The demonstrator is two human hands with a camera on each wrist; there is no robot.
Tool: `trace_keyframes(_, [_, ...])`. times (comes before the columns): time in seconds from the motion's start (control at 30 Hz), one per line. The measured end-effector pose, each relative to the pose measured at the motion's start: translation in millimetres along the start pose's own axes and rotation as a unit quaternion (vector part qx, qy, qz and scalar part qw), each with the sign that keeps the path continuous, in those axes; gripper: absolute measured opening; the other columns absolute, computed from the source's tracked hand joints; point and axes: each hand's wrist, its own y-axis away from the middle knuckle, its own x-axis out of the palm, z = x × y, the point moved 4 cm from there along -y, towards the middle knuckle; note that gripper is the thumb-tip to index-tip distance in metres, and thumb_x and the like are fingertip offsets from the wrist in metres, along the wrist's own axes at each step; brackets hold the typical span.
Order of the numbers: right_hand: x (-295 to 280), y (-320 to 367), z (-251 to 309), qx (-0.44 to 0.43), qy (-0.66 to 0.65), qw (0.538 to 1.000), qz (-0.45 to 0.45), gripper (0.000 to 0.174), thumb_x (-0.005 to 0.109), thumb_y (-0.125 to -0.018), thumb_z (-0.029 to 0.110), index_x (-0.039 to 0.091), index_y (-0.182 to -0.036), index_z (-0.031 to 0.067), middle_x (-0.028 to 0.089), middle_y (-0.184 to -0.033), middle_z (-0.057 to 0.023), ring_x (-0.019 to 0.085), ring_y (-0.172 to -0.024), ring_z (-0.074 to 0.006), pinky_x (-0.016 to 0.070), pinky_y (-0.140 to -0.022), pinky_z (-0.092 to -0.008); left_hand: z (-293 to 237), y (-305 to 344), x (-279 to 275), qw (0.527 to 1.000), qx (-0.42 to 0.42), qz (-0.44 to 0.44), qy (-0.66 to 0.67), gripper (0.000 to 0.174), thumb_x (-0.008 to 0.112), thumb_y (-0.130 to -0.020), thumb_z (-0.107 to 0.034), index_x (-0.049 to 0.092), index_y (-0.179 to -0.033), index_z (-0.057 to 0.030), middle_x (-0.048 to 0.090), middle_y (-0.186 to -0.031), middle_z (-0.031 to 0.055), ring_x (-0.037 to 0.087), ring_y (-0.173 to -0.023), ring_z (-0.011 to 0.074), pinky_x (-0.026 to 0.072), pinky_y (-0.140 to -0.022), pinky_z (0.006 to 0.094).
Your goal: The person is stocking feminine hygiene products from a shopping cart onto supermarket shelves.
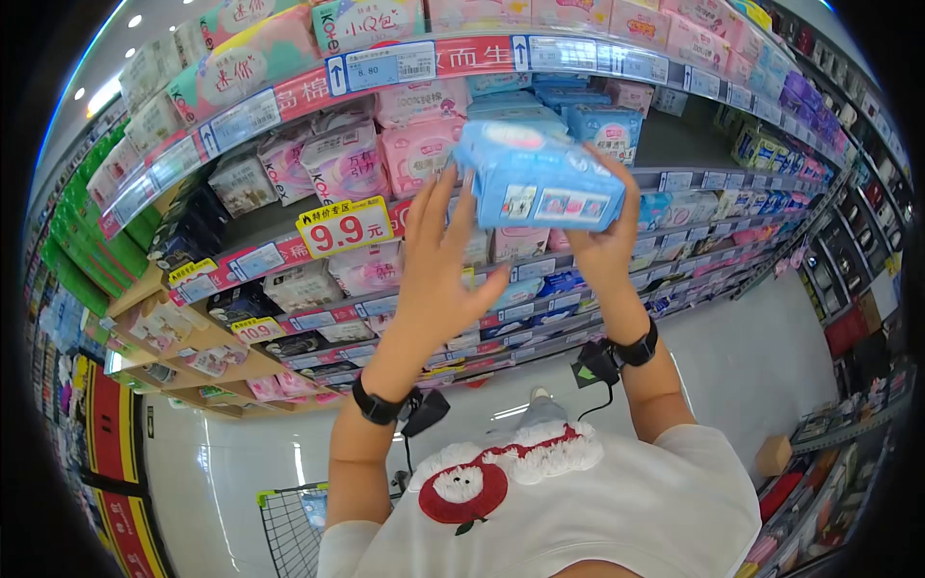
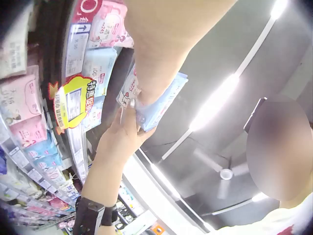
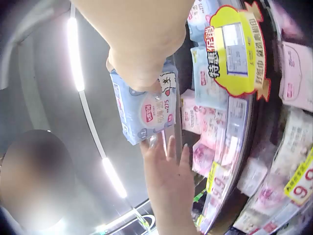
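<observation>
A light blue plastic-wrapped pack [image 1: 530,173], apparently sanitary pads, is held up in front of the shelf in the head view. My right hand [image 1: 607,241] grips its right end, thumb below and fingers over the far side. At the pack's left end is my left hand [image 1: 443,270], its fingers straight and spread and its thumb held apart. In the right wrist view the pack [image 3: 139,115] shows its printed front, with the left hand's fingertips right at its lower end. The left wrist view shows the pack [image 2: 166,103] partly hidden behind the left forearm.
Shelves in front carry rows of similar packs, including pink packs [image 1: 419,154] and blue packs [image 1: 605,130]. A yellow price sign [image 1: 344,227] sticks out from the shelf edge. A wire shopping cart [image 1: 289,525] stands low at the left. Another rack [image 1: 853,482] lines the right side.
</observation>
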Motion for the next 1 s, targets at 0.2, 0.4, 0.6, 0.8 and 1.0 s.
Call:
trace_keyframes(0.2, [-15.3, -41.7, -50.8, -0.006, 0.017, 0.998, -0.059, 0.056, 0.062, -0.07, -0.004, 0.046, -0.122, 0.0071, 0.052, -0.122, -0.0128, 0.052, -0.111, -0.023, 0.0427, -0.09, -0.0314, 5.3, -45.8, 33.7, 0.996, 0.029, 0.01, -0.087, 0.085, 0.068, -0.066, -0.026, 0.027, -0.135, 0.0015, 0.031, -0.137, 0.0188, 0.024, -0.127, 0.0398, 0.0223, -0.103, 0.0492])
trace_keyframes(0.4, [-27.6, -55.3, -62.8, -0.005, 0.119, 0.991, -0.06, 0.053, 0.061, -0.068, -0.006, 0.05, -0.117, 0.0097, 0.058, -0.114, -0.0104, 0.054, -0.108, -0.0205, 0.0433, -0.089, -0.031, 11.7, -61.3, 53.5, 0.993, 0.046, 0.034, -0.099, 0.081, 0.067, -0.068, -0.027, 0.028, -0.132, 0.0051, 0.033, -0.134, 0.0215, 0.028, -0.127, 0.0369, 0.0234, -0.102, 0.0489])
trace_keyframes(0.6, [-59.1, -51.0, -87.0, 0.02, 0.128, 0.983, -0.129, 0.052, 0.056, -0.068, -0.007, 0.051, -0.117, 0.0092, 0.058, -0.111, -0.0107, 0.056, -0.103, -0.0209, 0.0427, -0.087, -0.0299, -6.3, -79.9, 73.0, 0.982, 0.106, 0.076, -0.139, 0.078, 0.066, -0.071, -0.031, 0.03, -0.13, 0.0058, 0.037, -0.131, 0.0207, 0.034, -0.124, 0.0339, 0.0253, -0.101, 0.0489])
trace_keyframes(0.8, [-78.5, -60.2, -107.8, 0.068, 0.116, 0.976, -0.171, 0.054, 0.055, -0.068, -0.008, 0.049, -0.119, 0.008, 0.056, -0.112, -0.0079, 0.054, -0.101, -0.0164, 0.0429, -0.086, -0.0282, -2.8, -115.6, 105.3, 0.972, 0.149, 0.082, -0.161, 0.074, 0.061, -0.076, -0.033, 0.029, -0.13, 0.0063, 0.041, -0.127, 0.0213, 0.037, -0.121, 0.0336, 0.0297, -0.099, 0.0484])
trace_keyframes(1.0, [-92.9, -74.9, -134.8, 0.141, -0.016, 0.987, -0.072, 0.059, 0.057, -0.069, -0.007, 0.041, -0.125, 0.0021, 0.052, -0.113, -0.0083, 0.052, -0.103, -0.0152, 0.0422, -0.088, -0.0271, 4.5, -146.3, 125.2, 0.975, 0.122, 0.134, -0.127, 0.067, 0.056, -0.081, -0.031, 0.03, -0.128, 0.0085, 0.041, -0.125, 0.0259, 0.039, -0.119, 0.0371, 0.0325, -0.099, 0.0456])
